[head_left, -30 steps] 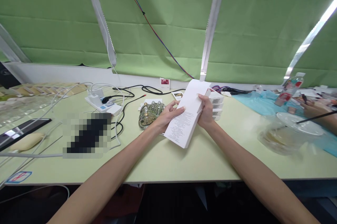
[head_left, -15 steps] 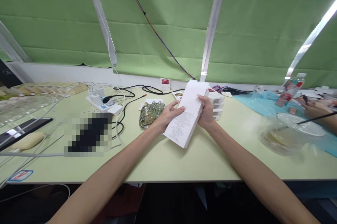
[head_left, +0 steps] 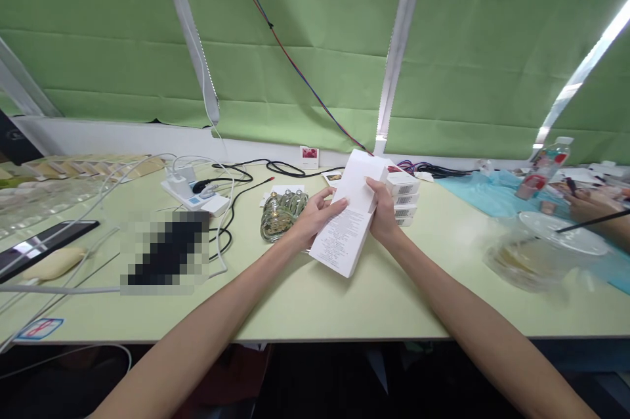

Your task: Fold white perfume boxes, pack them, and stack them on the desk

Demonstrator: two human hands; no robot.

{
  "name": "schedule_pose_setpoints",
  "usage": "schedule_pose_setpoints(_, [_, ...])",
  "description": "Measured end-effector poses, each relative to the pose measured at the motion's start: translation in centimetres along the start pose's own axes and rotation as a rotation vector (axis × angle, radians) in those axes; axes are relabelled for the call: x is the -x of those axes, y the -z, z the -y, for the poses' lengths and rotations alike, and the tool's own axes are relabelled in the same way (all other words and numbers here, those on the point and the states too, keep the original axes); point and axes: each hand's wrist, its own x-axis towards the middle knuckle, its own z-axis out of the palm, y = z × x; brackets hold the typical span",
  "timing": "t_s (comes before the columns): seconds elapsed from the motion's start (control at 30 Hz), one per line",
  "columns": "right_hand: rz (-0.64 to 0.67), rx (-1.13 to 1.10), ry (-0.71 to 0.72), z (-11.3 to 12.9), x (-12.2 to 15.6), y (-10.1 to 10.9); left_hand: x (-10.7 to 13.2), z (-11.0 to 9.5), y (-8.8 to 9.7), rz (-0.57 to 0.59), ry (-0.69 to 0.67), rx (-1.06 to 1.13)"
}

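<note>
Both my hands hold a long white paper box (head_left: 337, 248) with fine print on its lower half, tilted above the table. My left hand (head_left: 315, 219) grips its left edge, thumb on the front face. My right hand (head_left: 382, 212) is wrapped round the right edge, thumb pressed on the blank upper part. Behind my right hand stands a stack of white boxes (head_left: 406, 199) with barcodes. Left of my left hand sits a bundle of coiled light strings (head_left: 278, 217) with shiny ends. The back of the held box is hidden.
A power strip (head_left: 191, 194) with plugs and cables lies left, near a dark phone (head_left: 49, 238). At right are a lidded clear plastic tub (head_left: 522, 261), a blue plastic sheet (head_left: 485, 190), a bottle (head_left: 554, 159) and another person's hand (head_left: 593, 205). A small picture card (head_left: 310, 157) leans at the back.
The white box has shifted and turned slightly in my hands, and my right thumb has slid a little left on it. The rest looks the same.
</note>
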Motion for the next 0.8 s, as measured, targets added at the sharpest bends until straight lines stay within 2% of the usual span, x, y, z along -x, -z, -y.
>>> schedule_pose_setpoints(0.1, [-0.041, 0.009, 0.048, -0.2, -0.1, 0.2, 0.0, 0.2, -0.2, -0.021, -0.071, -0.025])
schedule_pose_setpoints(0.3, [-0.120, 0.149, 0.297, 0.3, 0.1, 0.1, -0.1, 0.9, -0.5, -0.063, -0.297, -0.185])
schedule_pose_setpoints(0.5, [-0.193, 0.347, 0.480, 0.8, 0.4, -0.1, 0.0, 1.2, -0.6, -0.063, -0.422, -0.344])
schedule_pose_setpoints(0.6, [-0.197, 0.412, 0.521, 0.8, 0.7, -0.1, 0.1, 1.2, -0.6, -0.061, -0.447, -0.431])
schedule_pose_setpoints(0.8, [-0.102, 0.429, 0.540, 0.4, 1.3, -0.1, 0.3, 1.1, -0.6, -0.065, -0.428, -0.494])
